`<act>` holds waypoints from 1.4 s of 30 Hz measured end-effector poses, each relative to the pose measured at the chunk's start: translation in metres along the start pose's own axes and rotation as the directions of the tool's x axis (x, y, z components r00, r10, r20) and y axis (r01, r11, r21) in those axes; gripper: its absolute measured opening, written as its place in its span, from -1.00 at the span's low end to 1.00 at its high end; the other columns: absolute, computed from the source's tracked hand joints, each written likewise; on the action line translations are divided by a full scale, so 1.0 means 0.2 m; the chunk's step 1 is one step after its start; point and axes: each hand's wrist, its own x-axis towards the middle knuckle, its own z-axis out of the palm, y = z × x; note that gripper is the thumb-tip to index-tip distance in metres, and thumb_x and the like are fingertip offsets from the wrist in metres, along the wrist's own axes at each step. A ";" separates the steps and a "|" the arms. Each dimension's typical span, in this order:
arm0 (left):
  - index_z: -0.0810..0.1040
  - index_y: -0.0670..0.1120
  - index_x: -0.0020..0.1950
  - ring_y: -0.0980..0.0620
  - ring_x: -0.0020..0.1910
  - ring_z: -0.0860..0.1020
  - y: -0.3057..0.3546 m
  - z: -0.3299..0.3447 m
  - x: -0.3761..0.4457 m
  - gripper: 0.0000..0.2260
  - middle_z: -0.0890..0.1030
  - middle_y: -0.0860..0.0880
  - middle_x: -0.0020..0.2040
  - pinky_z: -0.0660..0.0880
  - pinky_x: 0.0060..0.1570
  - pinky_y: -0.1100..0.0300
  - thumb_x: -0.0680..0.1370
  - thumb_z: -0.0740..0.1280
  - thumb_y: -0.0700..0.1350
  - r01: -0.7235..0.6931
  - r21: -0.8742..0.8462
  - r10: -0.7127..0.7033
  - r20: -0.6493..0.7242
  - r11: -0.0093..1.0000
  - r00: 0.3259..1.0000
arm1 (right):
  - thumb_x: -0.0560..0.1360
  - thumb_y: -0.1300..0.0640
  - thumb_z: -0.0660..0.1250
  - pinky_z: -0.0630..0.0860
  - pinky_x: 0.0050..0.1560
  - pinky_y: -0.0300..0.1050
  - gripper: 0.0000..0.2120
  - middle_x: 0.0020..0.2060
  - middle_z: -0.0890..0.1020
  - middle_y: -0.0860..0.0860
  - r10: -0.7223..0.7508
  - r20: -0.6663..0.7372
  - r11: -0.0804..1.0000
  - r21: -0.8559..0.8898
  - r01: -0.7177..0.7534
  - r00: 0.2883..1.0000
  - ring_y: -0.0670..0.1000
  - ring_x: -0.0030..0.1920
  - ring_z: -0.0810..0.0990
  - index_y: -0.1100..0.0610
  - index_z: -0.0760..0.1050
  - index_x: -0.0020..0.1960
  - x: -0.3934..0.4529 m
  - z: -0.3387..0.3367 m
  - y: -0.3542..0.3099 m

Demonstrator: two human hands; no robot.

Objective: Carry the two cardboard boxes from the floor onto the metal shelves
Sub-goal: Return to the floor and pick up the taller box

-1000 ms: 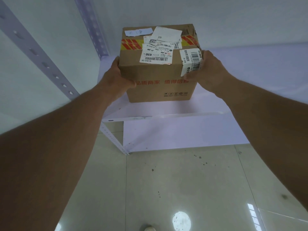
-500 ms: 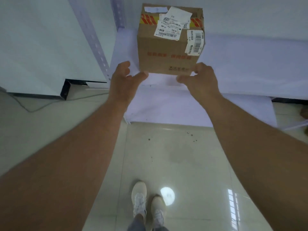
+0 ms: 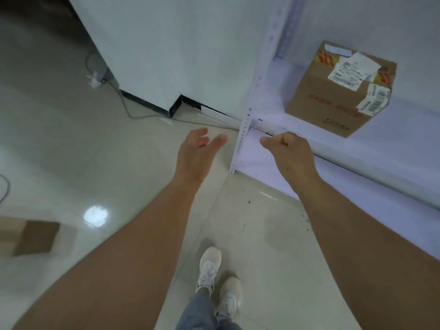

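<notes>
A brown cardboard box (image 3: 333,98) with white shipping labels and red-yellow tape rests on the pale metal shelf (image 3: 392,144) at the upper right. Both my hands are off it and hang in the air in front of the shelf. My left hand (image 3: 197,151) is empty with fingers spread, over the floor left of the shelf post. My right hand (image 3: 290,151) is empty with fingers loosely curled, just before the shelf's front edge. A second cardboard box (image 3: 31,236) lies on the floor at the far left, partly cut off by the frame edge.
A perforated shelf post (image 3: 245,132) stands between my hands. A white wall corner with black skirting (image 3: 176,108) lies behind, with a grey cable (image 3: 123,106) trailing on the tiled floor. My white shoes (image 3: 219,277) are at the bottom centre.
Both hands have let go of the labelled box and drawn back from it; it stays on the shelf. My view has swung left, bringing the floor box into sight.
</notes>
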 end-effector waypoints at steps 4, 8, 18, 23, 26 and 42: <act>0.41 -0.05 0.33 0.01 0.17 0.52 -0.08 -0.25 -0.06 -0.49 0.53 -0.10 0.25 0.49 0.22 -0.02 0.44 0.39 0.08 0.024 -0.046 -0.029 -0.108 0.999 0.994 | 0.46 -0.03 0.37 0.37 -0.09 -0.16 -0.73 -0.32 0.51 -0.14 -0.070 0.086 0.997 -0.026 0.072 0.994 -0.09 -0.24 0.46 0.04 0.38 -0.33 -0.07 0.21 -0.14; 0.41 -0.04 0.33 0.01 0.18 0.51 -0.16 -0.51 -0.13 -0.48 0.52 -0.09 0.25 0.49 0.21 -0.05 0.43 0.39 0.11 0.055 -0.132 -0.082 -0.211 0.990 0.974 | 0.49 -0.10 0.31 0.36 -0.11 -0.12 -0.68 -0.38 0.45 -0.09 -0.144 0.194 0.986 -0.056 0.157 0.970 -0.05 -0.28 0.43 0.03 0.36 -0.34 -0.17 0.45 -0.29; 0.49 -0.01 0.10 0.06 0.07 0.51 -0.37 -1.27 -0.30 -0.74 0.48 -0.11 0.30 0.61 -0.11 0.00 0.46 0.38 0.03 0.059 -0.361 -0.224 -0.436 0.931 0.872 | 0.49 -0.09 0.31 0.51 -0.01 0.05 -0.74 -0.27 0.51 -0.09 -0.246 0.482 0.958 -0.010 0.286 0.841 -0.06 -0.25 0.46 0.12 0.53 -0.12 -0.52 1.17 -0.68; 0.44 0.08 0.15 -0.09 0.26 0.48 -0.52 -1.72 -0.40 -0.68 0.40 -0.09 0.35 0.63 -0.24 0.02 0.44 0.39 0.05 0.039 -0.428 -0.288 -0.534 0.903 0.795 | 0.48 -0.11 0.32 0.55 0.14 0.15 -0.73 -0.26 0.52 -0.10 -0.266 0.591 0.939 -0.021 0.344 0.762 -0.03 -0.14 0.51 0.11 0.54 -0.12 -0.73 1.59 -0.89; 0.43 0.10 0.22 -0.09 0.28 0.48 -0.61 -1.96 -0.44 -0.62 0.39 -0.08 0.37 0.62 -0.31 0.08 0.44 0.39 0.07 0.028 -0.471 -0.333 -0.579 0.881 0.744 | 0.50 -0.13 0.29 0.55 0.13 0.13 -0.74 -0.28 0.51 -0.10 -0.279 0.652 0.920 -0.030 0.391 0.705 -0.04 -0.19 0.49 0.05 0.49 -0.19 -0.86 1.84 -0.99; 0.27 0.05 0.44 -0.05 0.22 0.50 -0.88 -2.77 -0.58 -0.41 0.43 -0.06 0.36 0.62 -0.10 0.00 0.46 0.36 0.10 0.022 -0.546 -0.485 -0.725 0.837 0.489 | 0.49 -0.16 0.28 0.31 -0.27 -0.17 -0.70 -0.42 0.43 -0.10 -0.233 0.857 0.873 -0.023 0.486 0.459 -0.09 -0.40 0.37 0.08 0.54 -0.08 -1.30 2.81 -1.32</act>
